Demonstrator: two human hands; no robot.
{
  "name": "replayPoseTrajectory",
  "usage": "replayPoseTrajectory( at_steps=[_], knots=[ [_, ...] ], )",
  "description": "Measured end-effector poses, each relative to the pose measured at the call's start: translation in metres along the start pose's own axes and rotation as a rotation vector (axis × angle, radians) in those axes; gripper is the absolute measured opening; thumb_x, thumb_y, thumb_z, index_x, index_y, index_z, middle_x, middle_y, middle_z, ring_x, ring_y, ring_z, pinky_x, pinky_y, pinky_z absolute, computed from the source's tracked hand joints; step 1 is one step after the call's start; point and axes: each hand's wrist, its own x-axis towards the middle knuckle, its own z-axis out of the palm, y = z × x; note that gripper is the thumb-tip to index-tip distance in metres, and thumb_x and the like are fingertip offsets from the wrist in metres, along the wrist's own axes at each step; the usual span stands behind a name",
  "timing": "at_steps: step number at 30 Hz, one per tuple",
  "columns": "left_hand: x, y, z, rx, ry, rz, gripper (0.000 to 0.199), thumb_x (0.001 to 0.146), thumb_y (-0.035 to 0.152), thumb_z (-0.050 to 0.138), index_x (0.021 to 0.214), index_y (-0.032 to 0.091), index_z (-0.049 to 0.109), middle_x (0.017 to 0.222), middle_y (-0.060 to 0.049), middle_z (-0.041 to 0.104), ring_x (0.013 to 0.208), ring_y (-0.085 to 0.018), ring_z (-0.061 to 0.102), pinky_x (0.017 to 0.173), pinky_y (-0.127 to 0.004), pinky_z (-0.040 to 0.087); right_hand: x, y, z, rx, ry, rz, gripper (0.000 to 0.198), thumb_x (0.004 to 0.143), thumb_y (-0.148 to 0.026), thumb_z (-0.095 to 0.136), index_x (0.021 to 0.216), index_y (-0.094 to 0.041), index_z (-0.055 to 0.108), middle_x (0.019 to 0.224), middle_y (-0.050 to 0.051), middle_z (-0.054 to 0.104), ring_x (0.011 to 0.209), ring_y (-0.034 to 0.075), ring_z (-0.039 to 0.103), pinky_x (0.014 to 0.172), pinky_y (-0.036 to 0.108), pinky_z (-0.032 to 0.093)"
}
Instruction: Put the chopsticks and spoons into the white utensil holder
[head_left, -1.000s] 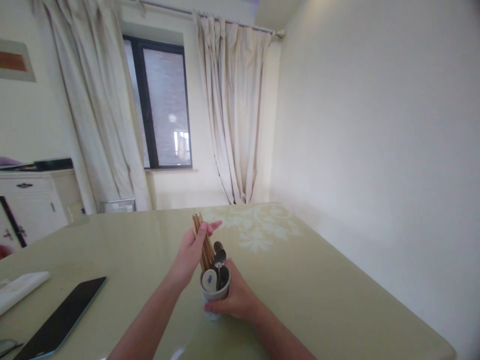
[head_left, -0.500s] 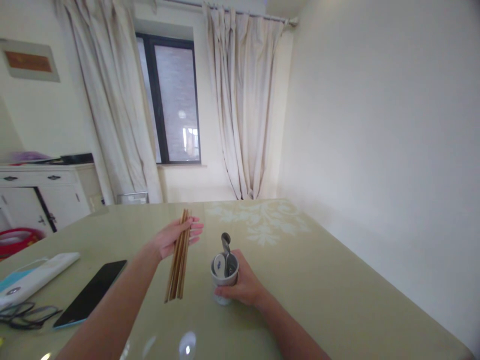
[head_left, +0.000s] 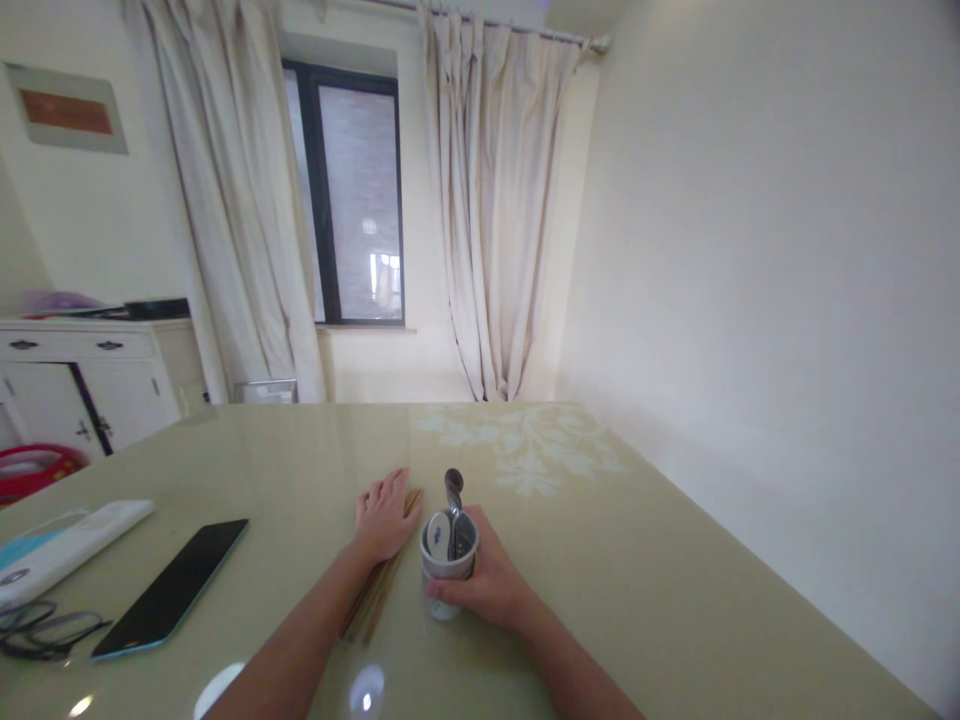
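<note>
My left hand is palm down around a bundle of wooden chopsticks, held low at the tabletop. Their near ends show below the hand and their tips poke out beside the thumb; the underside of the grip is hidden. Just to the right stands a small grey cup, upright, with my right hand wrapped round its right side and the thumb across the front. Inside the cup are a metal spoon with its end sticking up and a pale oval piece bearing a dark blue mark.
On the table at left lie a black phone, a white power strip-like bar, a light blue item and glasses. Beyond are a white cabinet, a red basin, curtains and a wall at right.
My left hand has turned from palm up to palm down and lowered the chopsticks to the tabletop, moving right, closer to the cup. My right hand still grips the cup.
</note>
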Motion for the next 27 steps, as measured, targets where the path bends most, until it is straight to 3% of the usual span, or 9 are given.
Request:
replayPoseTrajectory(
  at_steps=[2, 6, 8, 11, 15, 20, 27],
  knots=[
    [-0.001, 0.003, 0.001, 0.16, 0.023, 0.024, 0.068, 0.097, 0.046, 0.052, 0.158, 0.018, 0.044, 0.171, -0.016, 0.039, 0.154, -0.038, 0.037, 0.125, -0.058, 0.024, -0.001, -0.001, 0.0, 0.014, -0.021, 0.009, 0.072, 0.063, -0.04, 0.099, 0.12, -0.022, 0.059, 0.108, 0.005, 0.063, 0.1, 0.027, 0.062, 0.093, 0.043, 0.051],
    [-0.005, 0.005, -0.013, 0.244, 0.045, -0.011, 0.062, 0.104, 0.049, 0.032, 0.152, 0.013, 0.051, 0.16, -0.02, 0.054, 0.145, -0.035, 0.052, 0.118, -0.053, 0.04, -0.002, -0.002, -0.001, 0.012, -0.028, 0.02, 0.071, 0.064, -0.039, 0.098, 0.12, -0.022, 0.058, 0.108, 0.004, 0.064, 0.099, 0.027, 0.063, 0.091, 0.042, 0.052],
    [-0.019, 0.001, -0.017, 0.269, 0.051, -0.022, 0.065, 0.104, 0.052, 0.031, 0.151, 0.012, 0.053, 0.156, -0.022, 0.058, 0.141, -0.036, 0.057, 0.115, -0.053, 0.044, -0.001, 0.0, -0.002, 0.0, -0.02, 0.013, 0.071, 0.063, -0.039, 0.098, 0.12, -0.022, 0.059, 0.109, 0.005, 0.064, 0.101, 0.027, 0.063, 0.093, 0.042, 0.052],
    [-0.05, -0.013, -0.013, 0.343, -0.003, 0.024, 0.074, 0.098, 0.058, 0.044, 0.154, 0.01, 0.05, 0.158, -0.023, 0.056, 0.142, -0.041, 0.055, 0.116, -0.058, 0.044, 0.001, 0.003, -0.001, -0.031, -0.001, -0.008, 0.071, 0.063, -0.04, 0.099, 0.119, -0.021, 0.06, 0.109, 0.005, 0.065, 0.103, 0.029, 0.064, 0.096, 0.045, 0.052],
    [-0.074, -0.038, -0.003, 0.354, -0.139, 0.177, 0.064, 0.105, 0.041, 0.028, 0.161, 0.014, 0.043, 0.17, -0.013, 0.044, 0.159, -0.028, 0.037, 0.13, -0.046, 0.031, 0.002, 0.004, 0.0, -0.054, 0.004, -0.023, 0.076, 0.062, -0.044, 0.101, 0.122, -0.021, 0.06, 0.112, 0.007, 0.067, 0.105, 0.03, 0.065, 0.097, 0.046, 0.052],
    [-0.05, -0.049, -0.011, 0.298, -0.284, 0.292, 0.063, 0.106, 0.033, 0.023, 0.165, 0.015, 0.038, 0.173, -0.012, 0.035, 0.161, -0.024, 0.032, 0.133, -0.045, 0.027, 0.001, 0.001, -0.003, -0.049, -0.024, -0.012, 0.082, 0.059, -0.047, 0.103, 0.124, -0.023, 0.06, 0.116, 0.008, 0.067, 0.108, 0.031, 0.065, 0.099, 0.048, 0.052],
    [-0.018, -0.037, -0.011, 0.382, -0.274, 0.309, 0.065, 0.103, 0.024, 0.024, 0.165, 0.008, 0.035, 0.173, -0.015, 0.032, 0.162, -0.025, 0.031, 0.132, -0.045, 0.029, -0.002, -0.006, -0.008, -0.085, -0.066, -0.005, 0.079, 0.06, -0.051, 0.102, 0.122, -0.023, 0.061, 0.114, 0.007, 0.065, 0.106, 0.03, 0.064, 0.097, 0.047, 0.052]
  ],
)
